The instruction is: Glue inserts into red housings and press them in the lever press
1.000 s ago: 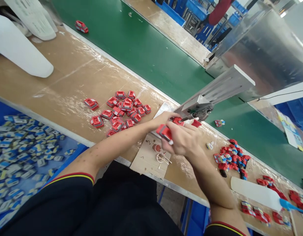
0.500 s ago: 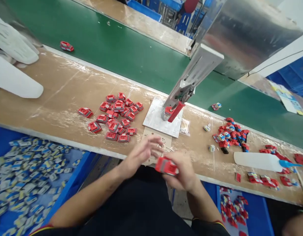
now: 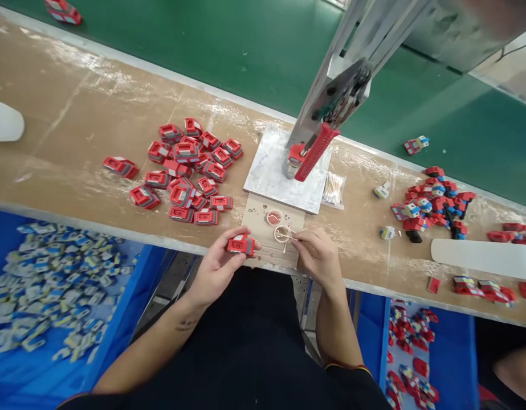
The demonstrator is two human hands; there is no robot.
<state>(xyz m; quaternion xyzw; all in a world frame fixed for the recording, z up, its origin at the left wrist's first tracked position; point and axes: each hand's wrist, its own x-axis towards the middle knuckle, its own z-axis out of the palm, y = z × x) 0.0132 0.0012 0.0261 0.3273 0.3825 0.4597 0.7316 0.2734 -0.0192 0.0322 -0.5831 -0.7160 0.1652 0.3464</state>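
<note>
From the head view, I see the left hand (image 3: 215, 270) gripping a red-and-grey plastic toy car (image 3: 240, 245) near the bench's front edge (image 3: 177, 245); the right hand (image 3: 320, 256) pinches a thin pale stick (image 3: 289, 236) at a small white-rimmed round cup (image 3: 276, 228).

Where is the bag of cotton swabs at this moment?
In the head view, the bag of cotton swabs lies on the bench right of center, along the right edge of the pale base plate and beyond the right hand.
</note>
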